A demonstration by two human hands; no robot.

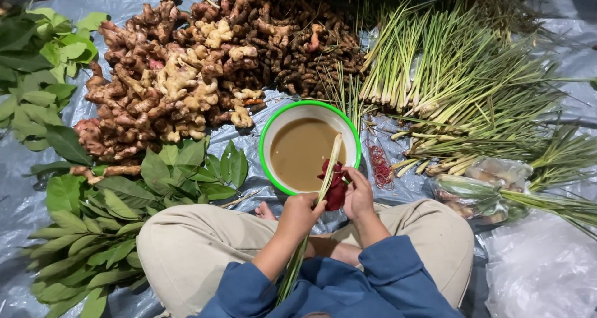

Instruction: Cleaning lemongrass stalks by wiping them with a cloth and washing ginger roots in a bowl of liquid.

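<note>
Head view: left hand (299, 213) clenches a lemongrass stalk (328, 169), its pale tip reaching over the bowl (273, 126) of murky brown water. Right hand (358, 195) pinches dark red pieces (334, 184) against that stalk, just at the bowl's near rim. Beyond lie ginger (168, 82), more lemongrass (448, 75), and green leaves (106, 212) to the left, all on a plastic sheet (547, 268).

Lemongrass stalk (305, 243) lower end hidden btwn arms; plastic bag (541, 274) cut off by frame edge.
</note>
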